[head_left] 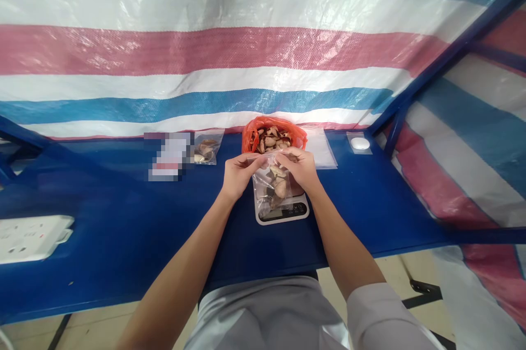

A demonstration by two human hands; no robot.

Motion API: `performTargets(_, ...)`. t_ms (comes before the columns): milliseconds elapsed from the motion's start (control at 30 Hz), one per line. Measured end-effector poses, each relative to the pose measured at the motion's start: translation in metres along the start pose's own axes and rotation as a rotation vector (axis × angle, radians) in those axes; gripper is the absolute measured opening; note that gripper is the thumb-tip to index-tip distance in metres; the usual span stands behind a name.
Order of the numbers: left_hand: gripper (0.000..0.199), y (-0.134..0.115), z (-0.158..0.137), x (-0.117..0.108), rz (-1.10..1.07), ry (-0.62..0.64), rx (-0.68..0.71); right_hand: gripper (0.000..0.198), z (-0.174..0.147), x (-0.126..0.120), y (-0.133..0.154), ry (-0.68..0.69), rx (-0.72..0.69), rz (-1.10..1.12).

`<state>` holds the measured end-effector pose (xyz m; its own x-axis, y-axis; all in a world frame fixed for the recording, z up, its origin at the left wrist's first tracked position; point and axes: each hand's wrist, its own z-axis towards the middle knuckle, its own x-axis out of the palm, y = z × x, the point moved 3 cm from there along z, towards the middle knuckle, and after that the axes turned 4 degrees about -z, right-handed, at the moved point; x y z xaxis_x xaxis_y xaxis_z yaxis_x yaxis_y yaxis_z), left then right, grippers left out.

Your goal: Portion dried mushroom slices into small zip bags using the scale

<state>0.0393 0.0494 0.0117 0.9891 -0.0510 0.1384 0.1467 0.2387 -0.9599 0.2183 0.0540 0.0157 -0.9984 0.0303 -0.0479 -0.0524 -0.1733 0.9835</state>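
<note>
Between them, my left hand [241, 173] and my right hand [301, 168] pinch the top edge of a clear zip bag [263, 188]. Several pale, brown-edged dried slices [280, 187], which look like mushroom, lie inside it. The bag hangs in front of and over a white kitchen scale [283, 219], covering part of its plate and display. Just beyond my fingers sits an open red plastic bag [251, 126] full of the same kind of slices. Whether the zip bag touches the scale I cannot tell.
On the blue table [135, 240], a filled small zip bag [206, 150] lies left, beside a blurred-out item [170, 158]. Flat clear bags [324, 150] and a white round object [360, 144] lie right. A power strip [33, 237] sits far left. Striped sheeting [205, 49] hangs behind.
</note>
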Motion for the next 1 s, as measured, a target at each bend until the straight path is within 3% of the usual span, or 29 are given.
performTargets(367, 0.023, -0.002, 0.016, 0.012, 0.032, 0.026, -0.009, 0.038, 0.003, -0.006, 0.001, -0.040, 0.030, 0.017)
performTargets(700, 0.022, -0.002, 0.011, 0.007, 0.130, -0.071, 0.023, 0.023, 0.001, -0.004, 0.006, 0.027, -0.030, -0.119)
performTargets(1000, 0.027, -0.003, 0.010, 0.006, 0.091, 0.026, 0.001, 0.018, 0.000, -0.001, 0.006, 0.046, -0.107, -0.204)
